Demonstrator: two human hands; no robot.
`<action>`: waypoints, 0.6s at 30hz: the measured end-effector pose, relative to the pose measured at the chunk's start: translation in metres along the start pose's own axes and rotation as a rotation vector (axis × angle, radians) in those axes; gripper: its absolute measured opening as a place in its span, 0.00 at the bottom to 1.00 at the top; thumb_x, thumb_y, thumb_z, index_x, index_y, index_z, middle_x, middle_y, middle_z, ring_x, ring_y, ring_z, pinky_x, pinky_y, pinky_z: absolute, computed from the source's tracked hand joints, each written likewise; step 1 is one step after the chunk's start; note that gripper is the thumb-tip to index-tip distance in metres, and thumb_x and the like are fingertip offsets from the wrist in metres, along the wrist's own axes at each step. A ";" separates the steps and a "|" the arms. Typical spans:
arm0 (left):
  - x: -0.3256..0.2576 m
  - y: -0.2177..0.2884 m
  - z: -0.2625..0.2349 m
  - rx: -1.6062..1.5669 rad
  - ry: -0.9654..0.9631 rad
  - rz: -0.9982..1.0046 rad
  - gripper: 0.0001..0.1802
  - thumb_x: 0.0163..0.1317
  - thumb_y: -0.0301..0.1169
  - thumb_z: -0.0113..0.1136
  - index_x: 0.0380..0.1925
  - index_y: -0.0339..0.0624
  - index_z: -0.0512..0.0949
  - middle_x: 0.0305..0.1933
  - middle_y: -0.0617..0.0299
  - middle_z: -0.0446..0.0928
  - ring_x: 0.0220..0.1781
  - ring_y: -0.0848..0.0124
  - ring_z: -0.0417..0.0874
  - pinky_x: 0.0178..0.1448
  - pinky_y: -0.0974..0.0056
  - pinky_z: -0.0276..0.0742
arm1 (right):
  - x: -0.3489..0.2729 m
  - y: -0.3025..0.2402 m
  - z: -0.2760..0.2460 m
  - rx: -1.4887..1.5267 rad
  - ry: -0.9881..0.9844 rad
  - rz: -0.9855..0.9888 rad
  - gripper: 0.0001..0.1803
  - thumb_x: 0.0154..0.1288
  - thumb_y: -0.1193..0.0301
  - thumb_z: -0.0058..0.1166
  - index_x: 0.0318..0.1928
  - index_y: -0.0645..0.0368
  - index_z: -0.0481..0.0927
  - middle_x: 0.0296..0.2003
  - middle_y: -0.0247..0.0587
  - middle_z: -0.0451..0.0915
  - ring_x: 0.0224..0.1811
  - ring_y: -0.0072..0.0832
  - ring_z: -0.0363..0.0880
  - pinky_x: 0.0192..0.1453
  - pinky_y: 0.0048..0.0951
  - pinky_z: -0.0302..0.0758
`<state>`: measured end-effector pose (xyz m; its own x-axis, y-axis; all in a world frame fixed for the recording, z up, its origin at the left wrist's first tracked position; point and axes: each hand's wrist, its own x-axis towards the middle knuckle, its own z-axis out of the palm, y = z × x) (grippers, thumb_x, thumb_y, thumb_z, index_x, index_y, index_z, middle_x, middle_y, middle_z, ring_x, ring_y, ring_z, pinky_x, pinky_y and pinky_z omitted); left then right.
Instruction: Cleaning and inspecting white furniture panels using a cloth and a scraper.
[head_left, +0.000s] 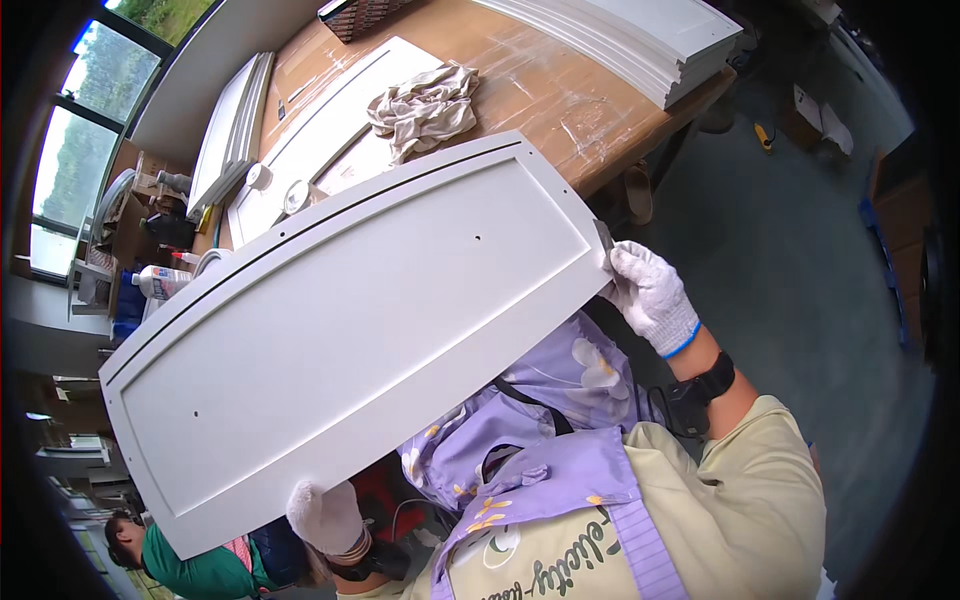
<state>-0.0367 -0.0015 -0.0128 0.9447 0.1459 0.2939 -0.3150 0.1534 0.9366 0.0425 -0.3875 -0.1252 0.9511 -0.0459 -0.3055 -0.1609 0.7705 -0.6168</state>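
A large white panel (350, 330) with a recessed middle, a curved long edge and a dark groove along that edge is held tilted in front of me. Small dark holes dot its face and border. My left hand (325, 517), in a white knit glove, grips the straight near edge; its fingers are partly hidden behind the panel. At the right end, my right hand (652, 292), gloved in white with a blue cuff, is closed at the corner. A narrow grey strip (604, 243) shows beside its fingertips; I cannot tell what it is.
Beyond the panel stands a brown-covered workbench (540, 90) bearing a crumpled cloth (425, 108), stacked white panels (650, 45), and more leaning panels (228, 130). A white bottle (163, 282) is at left. Another person in green (200, 565) is at lower left. A yellow-handled tool (764, 138) lies on the floor.
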 end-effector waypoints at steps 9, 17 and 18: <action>0.004 -0.111 0.053 -0.431 -0.250 -0.654 0.21 0.66 0.38 0.50 0.53 0.34 0.74 0.58 0.50 0.74 0.61 0.57 0.74 0.66 0.46 0.66 | 0.071 -0.074 -0.055 -0.124 0.160 -0.239 0.03 0.66 0.74 0.51 0.35 0.57 0.78 0.30 0.32 0.79 0.33 0.22 0.78 0.39 0.26 0.76; 0.024 -0.182 0.101 -0.471 -0.174 -0.677 0.23 0.68 0.40 0.50 0.55 0.34 0.70 0.56 0.50 0.74 0.60 0.59 0.74 0.66 0.50 0.68 | 0.095 -0.117 -0.043 -0.807 0.440 -0.370 0.08 0.63 0.69 0.56 0.36 0.62 0.79 0.30 0.35 0.79 0.31 0.22 0.78 0.40 0.25 0.75; 0.024 -0.188 0.102 -0.436 -0.119 -0.739 0.24 0.68 0.42 0.49 0.55 0.33 0.69 0.54 0.48 0.75 0.57 0.58 0.76 0.64 0.52 0.70 | 0.085 -0.107 -0.027 -1.129 0.549 -0.465 0.09 0.63 0.67 0.57 0.36 0.62 0.79 0.31 0.37 0.79 0.32 0.24 0.78 0.40 0.26 0.75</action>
<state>0.0544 -0.1262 -0.1629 0.9165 -0.2392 -0.3205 0.3999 0.5333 0.7455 0.1339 -0.4911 -0.1046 0.7908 -0.6120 0.0090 -0.2351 -0.3174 -0.9187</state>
